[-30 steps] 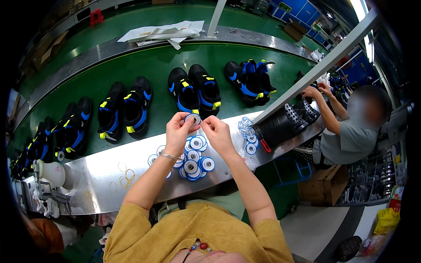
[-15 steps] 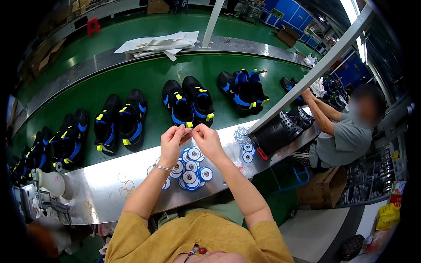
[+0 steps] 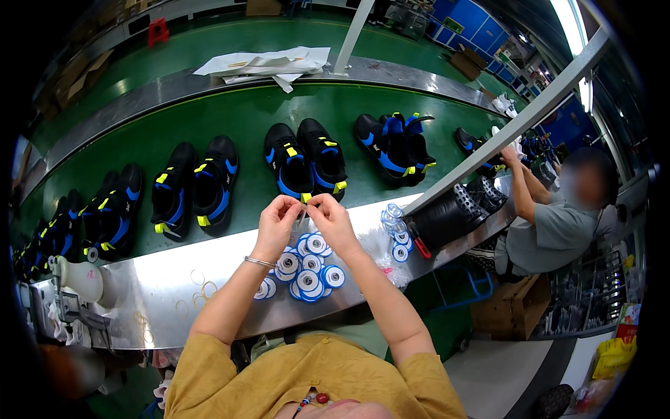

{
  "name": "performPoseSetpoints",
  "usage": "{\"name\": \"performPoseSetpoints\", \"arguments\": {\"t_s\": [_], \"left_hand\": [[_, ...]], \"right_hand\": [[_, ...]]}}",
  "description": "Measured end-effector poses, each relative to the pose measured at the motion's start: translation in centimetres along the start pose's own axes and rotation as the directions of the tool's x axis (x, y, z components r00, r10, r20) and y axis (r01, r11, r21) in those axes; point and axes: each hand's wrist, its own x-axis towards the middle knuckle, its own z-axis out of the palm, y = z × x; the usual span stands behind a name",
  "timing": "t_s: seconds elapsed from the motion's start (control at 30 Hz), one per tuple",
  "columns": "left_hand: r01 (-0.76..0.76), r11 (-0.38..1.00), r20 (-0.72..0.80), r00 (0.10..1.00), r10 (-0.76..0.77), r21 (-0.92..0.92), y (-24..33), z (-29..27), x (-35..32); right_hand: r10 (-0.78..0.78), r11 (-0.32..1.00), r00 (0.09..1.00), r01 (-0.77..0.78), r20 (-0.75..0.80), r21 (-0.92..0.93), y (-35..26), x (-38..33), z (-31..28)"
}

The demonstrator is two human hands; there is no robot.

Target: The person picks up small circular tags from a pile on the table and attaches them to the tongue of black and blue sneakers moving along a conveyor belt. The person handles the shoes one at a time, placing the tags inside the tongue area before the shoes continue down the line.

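Close together above the steel ledge, my left hand (image 3: 278, 222) and my right hand (image 3: 331, 218) face each other with thumbs and fingertips pinched. A small thin piece, seemingly clear, shows between them; its kind is too small to make out. Just below and between my forearms lies a pile of round white tags with blue rims (image 3: 308, 281). Right beyond my fingertips stands a pair of black sneakers (image 3: 323, 159) with blue panels and yellow tabs.
More such sneakers (image 3: 215, 185) stand along the green conveyor belt (image 3: 244, 112). Thin rubber bands (image 3: 198, 277) lie on the steel ledge (image 3: 160, 293) at left. To the right are clear plastic pieces (image 3: 378, 246), red-handled snips (image 3: 421, 247), a slanting post (image 3: 481, 150) and a co-worker (image 3: 555, 223) handling shoes.
My hands stay pinched at nearly the same spot, with the fingertips turned slightly. A small dark piece between them no longer shows. The whole view has shifted a little.
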Motion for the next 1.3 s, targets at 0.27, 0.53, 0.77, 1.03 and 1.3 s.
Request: {"name": "performPoseSetpoints", "arguments": {"t_s": [0.27,0.53,0.77,1.03,1.3], "left_hand": [[-0.011,0.983,0.011,1.0,0.009,0.182,0.4,-1.0,0.0],[-0.033,0.955,0.042,0.999,0.022,0.293,-1.1,-1.4,0.9],[-0.018,0.938,-0.156,0.985,0.076,0.345,-2.7,-3.2,3.2],[0.251,0.932,-0.212,0.957,-0.198,0.261,-2.4,-1.7,4.5],[0.197,0.952,-0.098,0.979,-0.179,0.234,-3.4,-0.9,3.6]], "right_hand": [[0.079,0.996,0.969,-0.089,0.236,0.031,1.3,0.5,0.1],[0.073,0.997,0.972,-0.074,0.224,-0.006,2.6,1.0,-0.2],[-0.369,0.768,0.929,0.318,0.022,-0.556,3.2,2.0,-1.5],[-0.441,0.42,0.881,0.371,0.171,-0.828,4.3,3.3,-1.6],[-0.477,0.403,0.848,0.445,0.231,-0.8,4.3,3.0,-1.6]]}}
